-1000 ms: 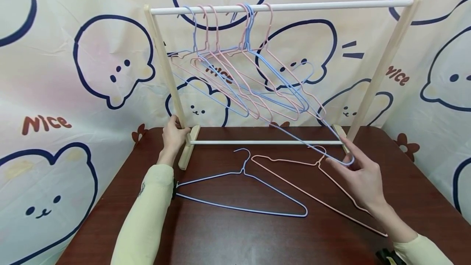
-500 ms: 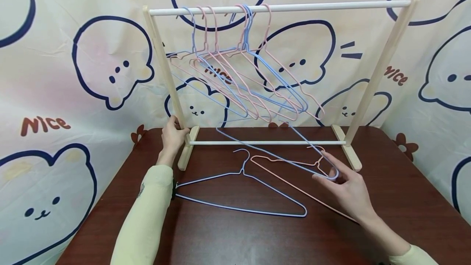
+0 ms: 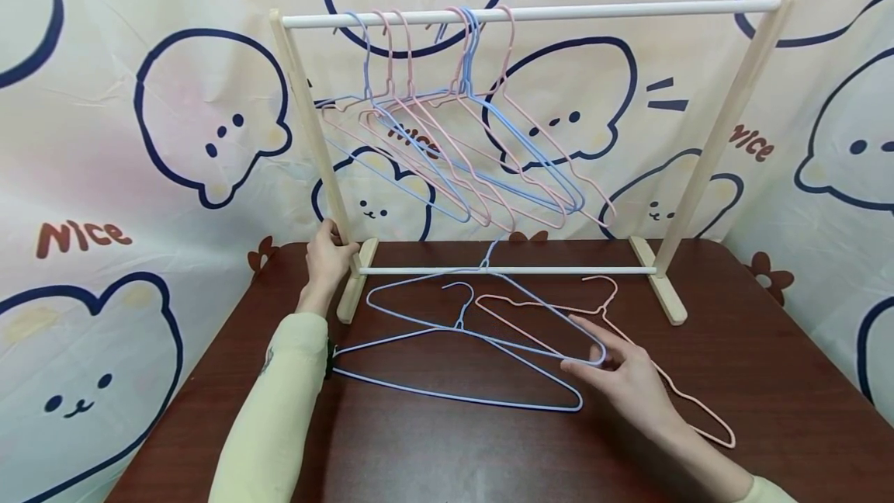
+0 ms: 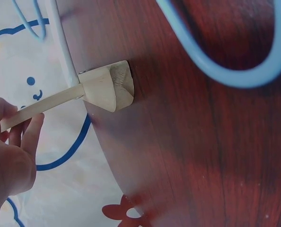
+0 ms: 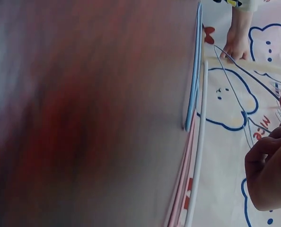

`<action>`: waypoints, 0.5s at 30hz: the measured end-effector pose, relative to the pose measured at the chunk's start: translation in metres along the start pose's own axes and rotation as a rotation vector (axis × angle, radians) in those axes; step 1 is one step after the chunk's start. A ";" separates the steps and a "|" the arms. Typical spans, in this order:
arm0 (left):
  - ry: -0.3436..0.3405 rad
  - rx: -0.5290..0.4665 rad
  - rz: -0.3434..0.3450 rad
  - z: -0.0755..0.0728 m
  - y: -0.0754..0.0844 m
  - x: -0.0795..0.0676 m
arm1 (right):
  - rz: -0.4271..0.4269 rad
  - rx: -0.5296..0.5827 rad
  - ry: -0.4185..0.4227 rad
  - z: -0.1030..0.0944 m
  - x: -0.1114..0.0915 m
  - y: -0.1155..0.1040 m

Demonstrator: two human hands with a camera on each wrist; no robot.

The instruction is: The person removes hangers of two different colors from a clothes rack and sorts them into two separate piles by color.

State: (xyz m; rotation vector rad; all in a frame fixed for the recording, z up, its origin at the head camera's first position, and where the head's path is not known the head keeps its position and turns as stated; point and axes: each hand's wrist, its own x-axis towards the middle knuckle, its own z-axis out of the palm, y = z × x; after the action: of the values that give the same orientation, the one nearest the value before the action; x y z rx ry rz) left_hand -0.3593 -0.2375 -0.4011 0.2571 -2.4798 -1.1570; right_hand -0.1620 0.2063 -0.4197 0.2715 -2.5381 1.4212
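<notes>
So, left hand (image 3: 328,262) grips the rack (image 3: 729,123) low on its left post (image 3: 314,130), likely bracing it. Right hand (image 3: 632,383) pinches raised blue hanger (image 3: 531,293) by one end, before the rack, probably keeping its hook (image 3: 491,252) free. Loose blue hanger (image 3: 489,403), pink hanger (image 3: 573,309) lie rack-front on worktop (image 3: 447,456).

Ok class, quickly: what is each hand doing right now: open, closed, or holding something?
Left hand: holding the left wooden post of the rack.
Right hand: holding a blue hanger by one corner.
</notes>
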 end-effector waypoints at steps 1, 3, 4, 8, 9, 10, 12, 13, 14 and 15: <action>0.002 0.002 0.000 0.000 0.000 0.000 | 0.007 0.022 -0.013 0.001 0.000 -0.001; 0.004 0.003 0.003 -0.001 0.001 0.000 | 0.025 0.062 -0.041 0.004 -0.001 -0.002; 0.006 0.004 0.005 -0.001 0.001 0.000 | 0.038 0.085 -0.056 0.005 -0.001 -0.002; 0.007 0.005 0.015 -0.001 0.001 -0.001 | 0.103 0.165 -0.121 0.009 -0.003 -0.004; 0.007 0.004 0.014 -0.001 0.001 -0.001 | 0.121 0.181 -0.138 0.010 -0.004 -0.005; 0.006 0.004 0.012 -0.001 0.001 -0.001 | 0.140 0.202 -0.156 0.012 -0.005 -0.005; 0.003 0.005 0.012 -0.001 0.001 -0.001 | 0.169 0.232 -0.190 0.014 -0.005 -0.005; 0.003 0.006 0.012 -0.001 0.001 -0.001 | 0.180 0.242 -0.204 0.015 -0.005 -0.004; 0.003 0.006 0.011 -0.001 0.001 -0.001 | 0.191 0.249 -0.220 0.016 -0.005 -0.004; 0.003 0.003 0.009 -0.001 0.002 -0.002 | 0.200 0.255 -0.238 0.017 -0.004 -0.003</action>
State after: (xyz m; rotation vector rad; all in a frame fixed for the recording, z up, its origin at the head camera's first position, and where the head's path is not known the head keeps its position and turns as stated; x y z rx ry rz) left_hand -0.3573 -0.2367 -0.3997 0.2480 -2.4783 -1.1482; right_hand -0.1590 0.1907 -0.4273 0.2467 -2.6264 1.8976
